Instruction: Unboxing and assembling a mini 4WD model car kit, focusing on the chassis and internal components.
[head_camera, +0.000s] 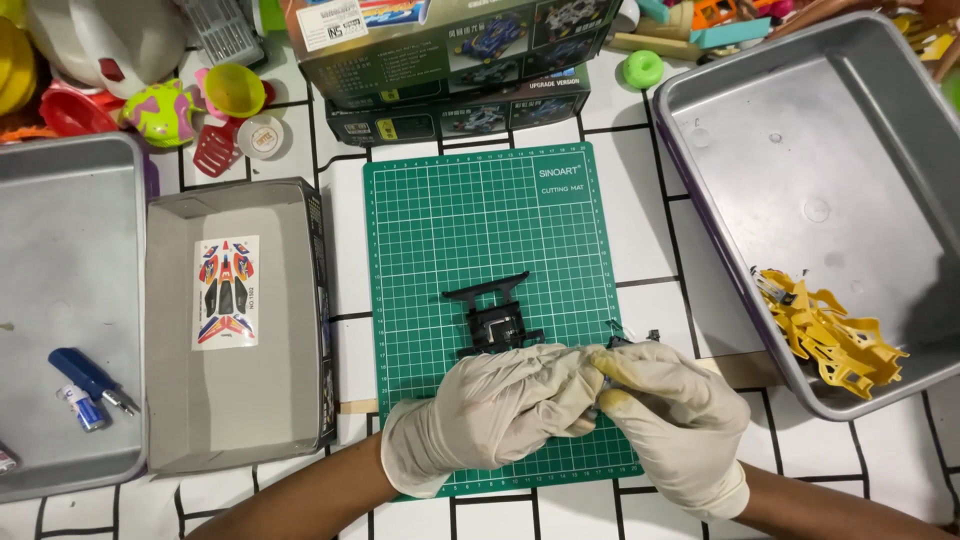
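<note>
While both gloved hands meet over the green cutting mat, the left hand and right hand pinch a small black part between them — steady, close fingertip pressure suits it — beside the black chassis.

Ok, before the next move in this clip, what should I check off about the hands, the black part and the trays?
1. Both gloved hands meet over the green cutting mat: ok; left hand, right hand.
2. Small dark piece pinched between the fingertips: mostly hidden, grip cannot tell.
3. Black plastic chassis part lies on the mat, apart from the hands: ok.
4. Yellow plastic pieces inside the right metal tray: ok.
5. Sticker sheet lies flat in the open cardboard box: ok.
</note>
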